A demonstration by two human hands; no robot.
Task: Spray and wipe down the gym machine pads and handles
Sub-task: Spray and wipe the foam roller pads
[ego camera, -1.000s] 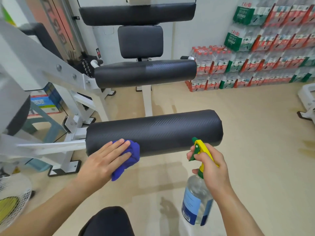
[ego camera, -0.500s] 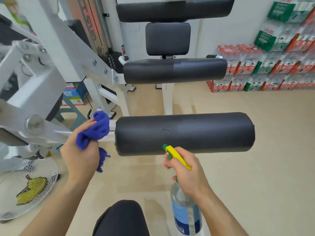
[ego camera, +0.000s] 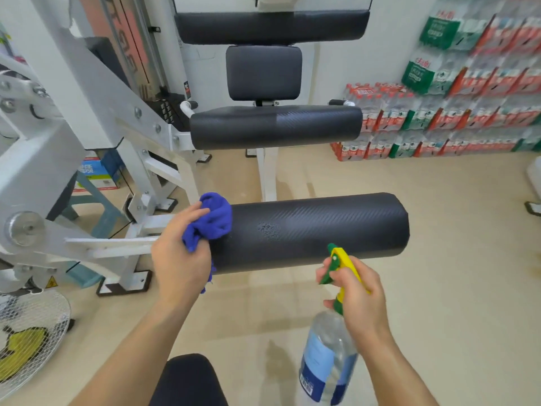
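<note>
Spray bottle (ego camera: 328,358) nozzle aims up-left at horiz. roller pad (ego camera: 316,230).

We cannot read the blurred label on the spray bottle (ego camera: 328,373), whose base the bottom edge cuts off, nor see the left end of the near roller pad (ego camera: 322,230) behind the blue cloth (ego camera: 212,222) (itself half buried under our left hand (ego camera: 180,259)), and the wire fan (ego camera: 26,341) runs off the left edge.

Bare forearms (ego camera: 123,358), blk-clad knee (ego camera: 187,379)
</note>
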